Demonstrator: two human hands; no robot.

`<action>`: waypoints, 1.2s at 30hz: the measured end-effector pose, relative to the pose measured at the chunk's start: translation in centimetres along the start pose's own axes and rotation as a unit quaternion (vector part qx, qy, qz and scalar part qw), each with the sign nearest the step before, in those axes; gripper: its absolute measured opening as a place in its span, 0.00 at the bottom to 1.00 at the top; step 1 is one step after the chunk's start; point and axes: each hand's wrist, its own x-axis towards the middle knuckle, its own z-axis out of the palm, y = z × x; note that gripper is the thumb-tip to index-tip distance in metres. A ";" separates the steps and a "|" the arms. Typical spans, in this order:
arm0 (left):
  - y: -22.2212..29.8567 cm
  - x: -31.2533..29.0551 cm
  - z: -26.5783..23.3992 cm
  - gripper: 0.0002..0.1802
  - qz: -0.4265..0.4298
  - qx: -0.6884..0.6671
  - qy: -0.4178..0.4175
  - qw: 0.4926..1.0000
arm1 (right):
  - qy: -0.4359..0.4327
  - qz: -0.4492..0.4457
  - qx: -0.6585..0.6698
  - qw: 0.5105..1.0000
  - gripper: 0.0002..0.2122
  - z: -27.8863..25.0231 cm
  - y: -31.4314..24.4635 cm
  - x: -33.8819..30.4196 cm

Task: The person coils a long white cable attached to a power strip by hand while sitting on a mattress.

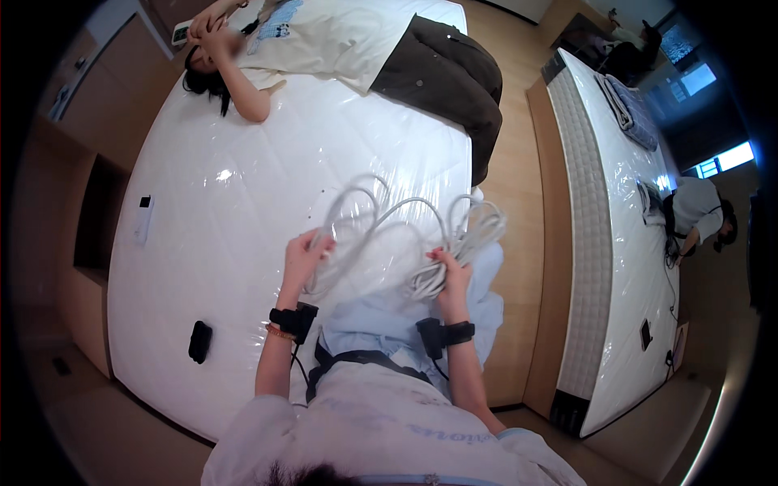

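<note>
A long pale grey cable [478,229] hangs in loops between my two hands, above my lap and the plastic-covered mattress. My right hand [454,279] is closed round a bundle of its coils, which spill out above and below the fingers. At the left, my left hand [308,255] is closed on a looser stretch of the same cable; this part is slightly blurred. One wide loop arches from the left side over to the bundle. Each wrist carries a black strapped device [303,322] with a thin black cord.
On the white mattress [235,267] lie a black case [199,342] and a small white device [143,220]. Another person [324,44] lies across its far end. Beyond the wooden floor [519,267], a second mattress [592,243] holds a folded blanket [628,112]; another person [697,209] leans there.
</note>
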 end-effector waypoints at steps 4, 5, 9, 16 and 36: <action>-1.4 1.0 -1.7 0.14 0.016 -0.015 0.180 0.983 | 0.033 -0.030 0.066 0.997 0.14 -2.2 -1.5 1.1; -1.9 1.1 -2.1 0.16 0.004 0.085 0.145 0.986 | 0.028 -0.042 0.074 0.996 0.13 -2.7 -1.6 1.4; -1.2 1.1 -0.7 0.19 -0.038 0.218 0.035 0.974 | 0.023 -0.125 0.075 0.989 0.12 -4.4 -3.1 1.3; -0.2 0.6 1.1 0.16 0.294 0.418 0.250 0.822 | 0.031 -0.201 0.117 0.972 0.15 -5.5 -6.4 0.0; 2.8 -1.9 -0.3 0.09 0.008 -0.133 -0.127 0.983 | -0.066 -0.077 -0.034 0.994 0.16 -1.9 -3.8 -2.5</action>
